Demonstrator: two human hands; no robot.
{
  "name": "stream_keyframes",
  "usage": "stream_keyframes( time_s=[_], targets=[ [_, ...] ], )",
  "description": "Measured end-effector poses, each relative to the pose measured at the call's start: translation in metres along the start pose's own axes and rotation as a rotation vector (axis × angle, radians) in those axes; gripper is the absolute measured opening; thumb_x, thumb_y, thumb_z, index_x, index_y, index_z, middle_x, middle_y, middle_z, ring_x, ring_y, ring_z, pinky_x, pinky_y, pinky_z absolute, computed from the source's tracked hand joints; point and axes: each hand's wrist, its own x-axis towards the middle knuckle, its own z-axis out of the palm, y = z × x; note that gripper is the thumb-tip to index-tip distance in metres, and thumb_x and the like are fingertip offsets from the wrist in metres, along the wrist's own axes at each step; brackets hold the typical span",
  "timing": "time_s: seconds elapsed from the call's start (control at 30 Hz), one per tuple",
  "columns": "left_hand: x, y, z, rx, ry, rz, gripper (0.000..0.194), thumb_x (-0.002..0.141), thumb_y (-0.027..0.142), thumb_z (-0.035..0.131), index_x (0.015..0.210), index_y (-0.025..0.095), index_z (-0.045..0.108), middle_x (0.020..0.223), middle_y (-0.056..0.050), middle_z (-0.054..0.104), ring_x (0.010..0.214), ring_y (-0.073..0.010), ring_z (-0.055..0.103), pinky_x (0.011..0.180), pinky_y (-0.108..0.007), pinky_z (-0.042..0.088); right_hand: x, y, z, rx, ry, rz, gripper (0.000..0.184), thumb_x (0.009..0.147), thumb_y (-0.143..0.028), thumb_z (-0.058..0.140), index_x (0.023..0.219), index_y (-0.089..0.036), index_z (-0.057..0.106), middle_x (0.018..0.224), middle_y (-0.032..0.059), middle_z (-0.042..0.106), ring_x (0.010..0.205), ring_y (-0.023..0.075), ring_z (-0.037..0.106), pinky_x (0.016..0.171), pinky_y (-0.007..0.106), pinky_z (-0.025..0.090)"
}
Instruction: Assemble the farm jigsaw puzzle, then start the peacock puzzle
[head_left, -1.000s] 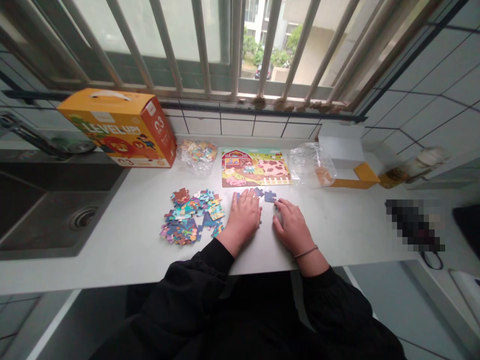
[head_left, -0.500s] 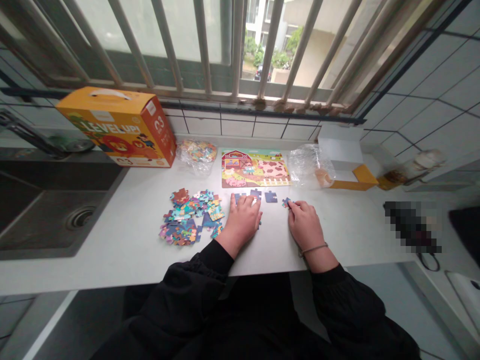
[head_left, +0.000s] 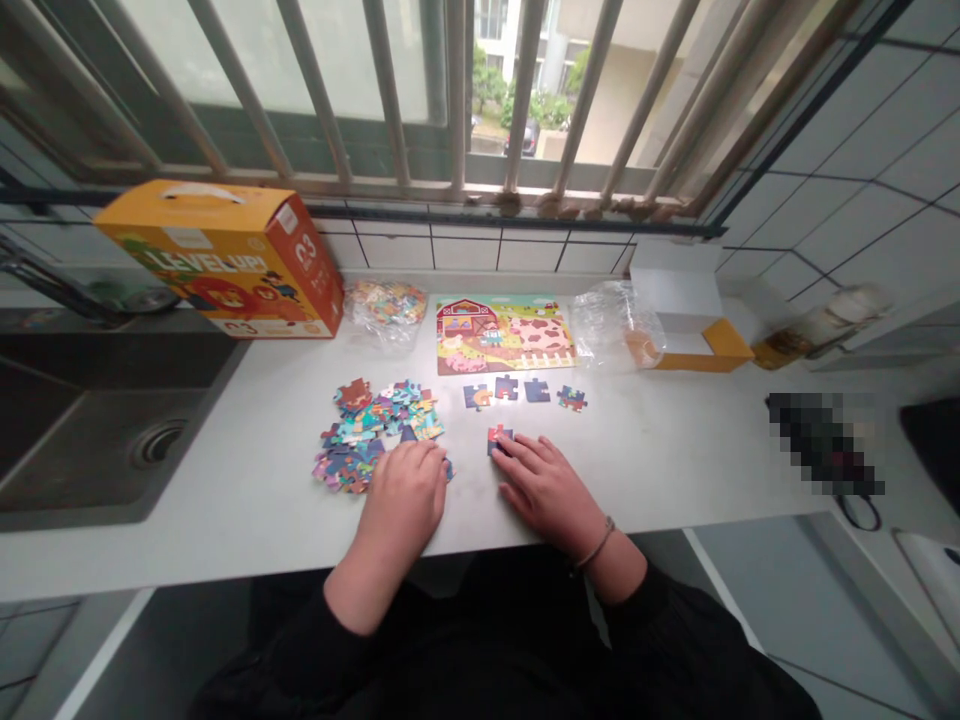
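Observation:
My left hand (head_left: 407,490) is at the right edge of a heap of puzzle pieces (head_left: 361,422), fingers together and bent downward; their tips and anything under them are hidden. My right hand (head_left: 547,490) lies palm down on the counter with fingers stretched out, the fingertips touching a red and dark blue puzzle piece (head_left: 496,438). Ahead of both hands a loose row holds a blue piece with an orange shape (head_left: 477,397), two dark blue pieces (head_left: 506,387) and a multicoloured piece (head_left: 572,399), set apart from each other. Behind the row lies a farm picture puzzle (head_left: 504,335).
On the white counter (head_left: 247,500), an orange carton (head_left: 225,265) stands back left beside a bag of puzzle pieces (head_left: 386,308). Clear plastic wrap (head_left: 616,325) and an open box (head_left: 697,350) lie back right. A sink (head_left: 82,430) is at the left, a barred window behind.
My left hand has gone from the row back to the heap, uncovering pieces. My right hand let go of the multicoloured piece at the row's right end and moved left to the red and blue piece.

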Motion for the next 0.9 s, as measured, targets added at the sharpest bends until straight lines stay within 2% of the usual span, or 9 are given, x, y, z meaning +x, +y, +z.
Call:
stream_keyframes(
  time_s=[0.07,0.17,0.27,0.37,0.47,0.63,0.8,0.9],
  targets=[
    [-0.017,0.0,0.002,0.001,-0.005,0.066,0.028,0.108,0.023,0.054,0.126,0.019,0.075,0.135,-0.014,0.077,0.123,-0.0331,0.07,0.112,-0.055,0.052,-0.002,-0.009,0.002,-0.011,-0.002,0.057,0.049,0.111,-0.032,0.057,0.16,-0.026,0.059,0.166,0.0103,0.059,0.153,0.0317,0.054,0.13,0.06,0.04],
    [-0.032,0.006,0.007,0.0,0.006,0.132,0.035,0.108,0.02,0.054,0.138,0.02,0.073,0.146,-0.014,0.073,0.132,-0.0324,0.068,0.124,-0.059,0.045,-0.005,-0.009,-0.001,-0.036,0.026,0.128,0.048,0.11,-0.03,0.055,0.157,-0.025,0.062,0.165,0.0101,0.06,0.15,0.0328,0.056,0.127,0.06,0.043],
    [-0.035,0.016,0.011,-0.023,-0.025,0.207,0.042,0.108,0.017,0.053,0.145,0.023,0.071,0.154,-0.014,0.069,0.141,-0.0323,0.064,0.129,-0.063,0.04,-0.013,-0.001,-0.007,-0.067,0.059,0.17,0.047,0.11,-0.03,0.054,0.156,-0.026,0.064,0.163,0.0096,0.062,0.147,0.0336,0.058,0.125,0.058,0.046],
    [-0.031,0.025,0.018,-0.045,-0.092,0.282,0.052,0.102,0.009,0.055,0.151,0.022,0.066,0.163,-0.015,0.062,0.148,-0.0332,0.059,0.129,-0.062,0.042,-0.027,0.013,-0.013,-0.117,0.086,0.228,0.048,0.109,-0.032,0.054,0.155,-0.022,0.064,0.161,0.0115,0.064,0.141,0.0346,0.061,0.121,0.056,0.049],
    [-0.021,0.032,0.031,-0.08,-0.117,0.284,0.057,0.098,0.004,0.058,0.152,0.022,0.065,0.163,-0.018,0.061,0.148,-0.032,0.06,0.126,-0.056,0.047,-0.044,0.033,-0.017,-0.18,0.127,0.311,0.047,0.108,-0.032,0.054,0.152,-0.019,0.065,0.155,0.0157,0.067,0.135,0.0354,0.064,0.118,0.057,0.052],
    [0.009,0.039,0.047,-0.208,-0.141,0.295,0.041,0.106,0.01,0.058,0.143,0.019,0.069,0.157,-0.02,0.065,0.142,-0.0277,0.066,0.119,-0.044,0.056,-0.057,0.073,-0.019,-0.229,0.203,0.39,0.047,0.107,-0.026,0.049,0.148,-0.012,0.066,0.148,0.022,0.07,0.133,0.0339,0.067,0.117,0.055,0.053],
    [0.052,0.057,0.043,-0.314,-0.244,0.359,0.035,0.108,0.013,0.055,0.135,0.021,0.076,0.16,-0.015,0.064,0.144,-0.0247,0.065,0.12,-0.04,0.056,-0.037,0.106,-0.019,-0.239,0.23,0.427,0.049,0.105,-0.021,0.045,0.147,-0.004,0.065,0.152,0.0266,0.067,0.139,0.0342,0.066,0.121,0.055,0.052],
    [0.066,0.067,0.037,-0.303,-0.242,0.441,0.03,0.107,0.012,0.058,0.128,0.021,0.078,0.159,-0.013,0.066,0.143,-0.0242,0.066,0.122,-0.041,0.054,-0.021,0.112,-0.019,-0.218,0.247,0.424,0.054,0.103,-0.019,0.046,0.152,-0.001,0.061,0.156,0.0281,0.064,0.147,0.0351,0.061,0.125,0.058,0.049]
  ],
)
